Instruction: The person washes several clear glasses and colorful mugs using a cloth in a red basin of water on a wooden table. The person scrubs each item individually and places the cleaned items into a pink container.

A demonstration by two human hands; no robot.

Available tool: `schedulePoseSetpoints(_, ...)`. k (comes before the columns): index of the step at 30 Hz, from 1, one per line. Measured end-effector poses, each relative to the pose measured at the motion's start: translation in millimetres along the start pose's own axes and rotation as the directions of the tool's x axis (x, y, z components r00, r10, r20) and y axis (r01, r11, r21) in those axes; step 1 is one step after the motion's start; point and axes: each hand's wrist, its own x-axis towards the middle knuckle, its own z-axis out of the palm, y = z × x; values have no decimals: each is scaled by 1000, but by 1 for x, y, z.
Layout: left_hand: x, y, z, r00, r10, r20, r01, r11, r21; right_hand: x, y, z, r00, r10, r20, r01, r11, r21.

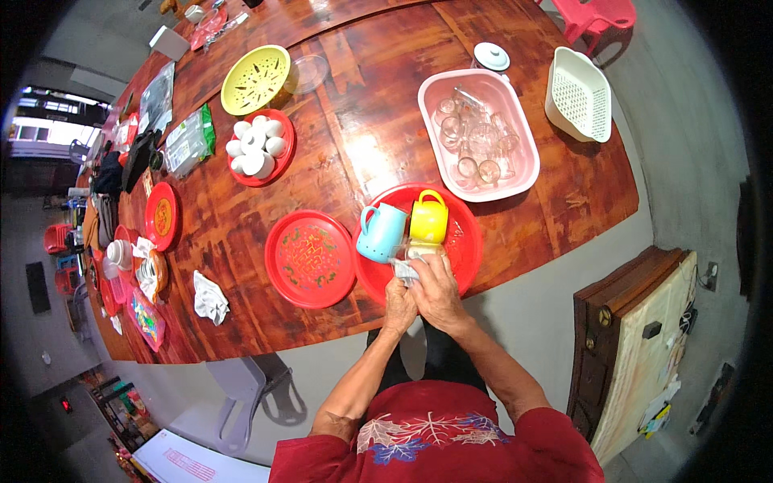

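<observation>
1. Pinching pale cloth [406, 272] over the red basin's [469, 233] near side, with fingers of left hand [400, 305] and right hand [439, 293] curled closed; could drop it through a loosened pinch.
2. Might topple blue mug [382, 233] or yellow mug [429, 219] by pushing forward.

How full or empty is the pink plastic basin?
Partly full: clear glasses lie inside the pink plastic basin, with bare pink surface showing around them.
</observation>
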Motion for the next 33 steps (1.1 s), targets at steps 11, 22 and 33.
schedulePoseSetpoints(11, 1, 24, 0, 1000, -4, 25, 7, 987, -158, 42, 91, 4, 838, 285, 465, -541, 538, 646)
schedulePoseSetpoints(22, 4, 23, 14, 963, -108, -246, -13, 897, -442, -12, 4, 0, 953, 214, -215, -120, 917, 380)
schedulePoseSetpoints(33, 1, 32, 2, 970, -210, 122, 230, 641, -732, 16, 6, -5, 815, 578, 21, -358, 476, 803)
